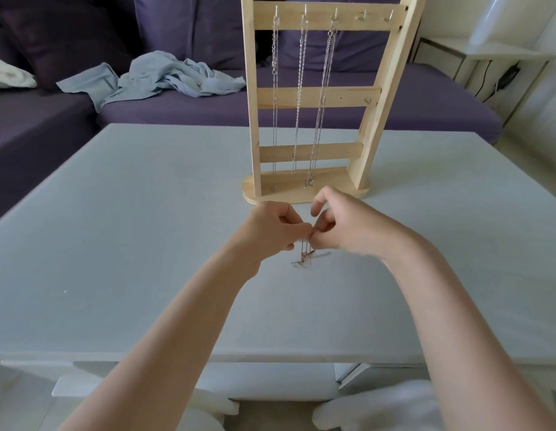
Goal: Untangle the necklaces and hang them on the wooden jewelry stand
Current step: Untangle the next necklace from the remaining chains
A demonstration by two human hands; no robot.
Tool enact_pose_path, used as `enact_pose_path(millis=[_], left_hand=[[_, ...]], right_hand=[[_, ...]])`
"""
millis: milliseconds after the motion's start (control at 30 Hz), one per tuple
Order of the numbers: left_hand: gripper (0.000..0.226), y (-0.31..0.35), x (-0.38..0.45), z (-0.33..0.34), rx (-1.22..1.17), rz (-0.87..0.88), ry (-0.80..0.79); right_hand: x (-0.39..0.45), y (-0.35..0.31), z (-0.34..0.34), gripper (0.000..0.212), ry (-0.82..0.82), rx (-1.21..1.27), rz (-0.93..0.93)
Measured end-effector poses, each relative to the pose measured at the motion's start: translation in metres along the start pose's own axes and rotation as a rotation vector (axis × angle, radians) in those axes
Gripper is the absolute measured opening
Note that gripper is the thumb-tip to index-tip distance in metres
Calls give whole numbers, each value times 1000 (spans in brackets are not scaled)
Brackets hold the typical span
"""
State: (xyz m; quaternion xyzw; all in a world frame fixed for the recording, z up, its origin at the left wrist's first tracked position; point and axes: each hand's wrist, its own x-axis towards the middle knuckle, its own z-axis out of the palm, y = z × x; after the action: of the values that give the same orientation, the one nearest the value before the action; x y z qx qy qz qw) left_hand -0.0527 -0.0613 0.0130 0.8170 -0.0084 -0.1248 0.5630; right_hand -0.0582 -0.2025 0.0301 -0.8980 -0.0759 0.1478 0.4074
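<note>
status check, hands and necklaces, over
Left hand and right hand both pinch the tangled necklace, tail on table. Three chains hung on wooden stand; two top hooks free. Nothing in the way.

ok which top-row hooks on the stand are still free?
The two rightmost hooks on the stand; the other three each carry a hanging necklace. Both hands pinch a fourth chain.

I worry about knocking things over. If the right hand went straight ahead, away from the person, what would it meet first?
Most likely the base of the wooden stand, just beyond the right hand, then the butterfly pendant hanging low over it. The gap looks short, though depth is hard to judge from this one view.
</note>
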Motion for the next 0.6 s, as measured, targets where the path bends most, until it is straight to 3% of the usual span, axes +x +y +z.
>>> enact_pose_path(millis=[133, 267, 467, 600], left_hand=[[18, -1, -2, 0, 28, 9, -36], [17, -1, 0, 0, 8, -13, -41], [13, 1, 0, -7, -111, -73, -150], [4, 2, 1, -6, -91, -58, -125]], right_hand=[[-2, -3, 8, 29, -17, -179, 8], [-1, -1, 10, 21, 69, -223, -69], [3, 9, 6, 23, 142, 154, -119], [6, 11, 7, 26, 175, 271, -106]])
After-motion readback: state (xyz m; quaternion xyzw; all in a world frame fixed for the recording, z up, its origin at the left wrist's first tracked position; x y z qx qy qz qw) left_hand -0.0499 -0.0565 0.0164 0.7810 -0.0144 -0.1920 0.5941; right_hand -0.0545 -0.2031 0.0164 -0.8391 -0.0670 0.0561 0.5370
